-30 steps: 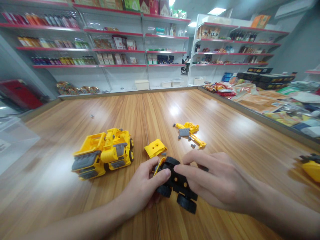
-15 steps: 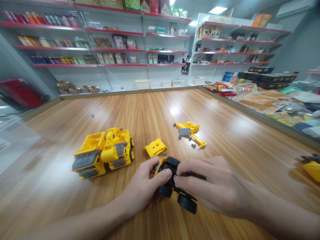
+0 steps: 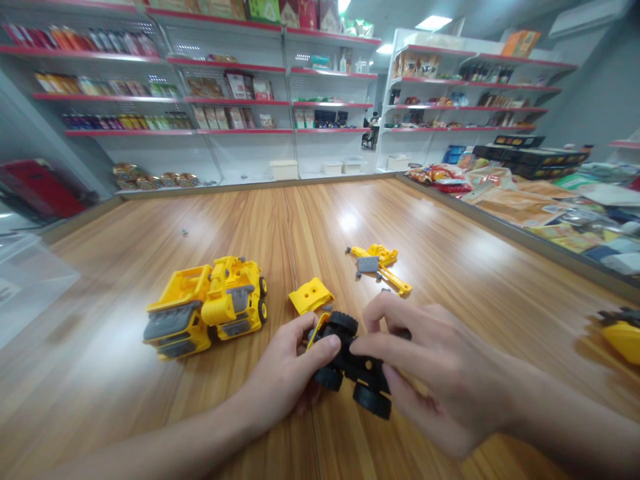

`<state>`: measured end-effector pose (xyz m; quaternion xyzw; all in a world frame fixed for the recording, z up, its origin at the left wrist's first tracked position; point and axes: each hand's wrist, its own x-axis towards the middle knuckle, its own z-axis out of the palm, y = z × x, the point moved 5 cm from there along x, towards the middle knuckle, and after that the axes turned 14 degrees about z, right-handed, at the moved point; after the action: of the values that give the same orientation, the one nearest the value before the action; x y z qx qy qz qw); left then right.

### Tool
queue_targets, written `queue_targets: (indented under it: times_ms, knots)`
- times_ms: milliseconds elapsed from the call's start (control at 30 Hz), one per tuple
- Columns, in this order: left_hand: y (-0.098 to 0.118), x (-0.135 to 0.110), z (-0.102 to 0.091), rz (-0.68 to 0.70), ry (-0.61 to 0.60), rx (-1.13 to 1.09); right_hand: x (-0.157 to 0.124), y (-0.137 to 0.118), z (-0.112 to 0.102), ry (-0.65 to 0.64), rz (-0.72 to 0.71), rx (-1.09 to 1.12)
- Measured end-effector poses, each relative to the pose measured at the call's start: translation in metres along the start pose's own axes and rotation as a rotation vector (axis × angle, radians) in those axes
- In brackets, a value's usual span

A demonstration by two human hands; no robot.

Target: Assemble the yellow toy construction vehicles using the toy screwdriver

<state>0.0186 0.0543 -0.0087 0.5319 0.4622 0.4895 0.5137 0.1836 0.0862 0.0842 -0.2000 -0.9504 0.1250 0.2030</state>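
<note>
From where I stand, the chassis (image 3: pixel 363 373) is up between the person's two hands, over the near part of the tabletop (image 3: pixel 230 220), its black underside turned upward and three chunky wheels showing. The left hand (image 3: pixel 300 357) holds it by one end, thumb pressed flat on the underside, the other fingers curled beneath, close to a strip of yellow trim. The right hand (image 3: pixel 435 363) is bent over the opposite end, its index fingertip touching the middle of the underside; the fingers mask that end, so I cannot tell whether they pinch anything. An orange peg (image 3: pixel 369 365) shows in the underside, near that finger. Just beyond the left hand lies a yellow plate (image 3: pixel 311 296) with two holes, a small screw (image 3: pixel 327 308) beside its near edge. Farther right are a yellow boom (image 3: pixel 395 280) and a grey block (image 3: pixel 369 265), with a few dark screws around them. On the left stand the yellow trucks (image 3: pixel 215 308), close together. A clear bin (image 3: pixel 30 280) sits at the far left, and another yellow piece (image 3: pixel 623 333) at the right edge, partly out of sight.
</note>
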Motion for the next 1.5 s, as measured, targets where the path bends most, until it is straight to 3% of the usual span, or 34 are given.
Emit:
queue_targets:
  times_ms: [300, 467, 600, 833, 1233, 1500]
  knots:
    - [0.001, -0.001, -0.001, -0.003, 0.011, -0.011, 0.005, 0.004, -0.012, 0.347, -0.007, 0.225]
    - [0.004, -0.001, 0.000, 0.018, 0.019, -0.035, 0.003, -0.003, -0.012, 0.293, -0.034, 0.459]
    - [0.006, 0.000, 0.000, 0.030, 0.033, -0.028, 0.004, -0.004, -0.005, 0.212, -0.069, 0.479]
    - [0.003, -0.002, -0.002, 0.043, 0.076, -0.040, 0.006, -0.007, 0.002, 0.145, -0.143, 0.337]
    - [0.008, -0.006, -0.011, 0.173, 0.270, 0.051, 0.006, -0.007, 0.003, 0.175, -0.025, 0.083]
    - [0.026, -0.015, -0.012, 0.445, 0.389, 0.275, -0.001, -0.006, 0.015, 0.267, 0.085, 0.000]
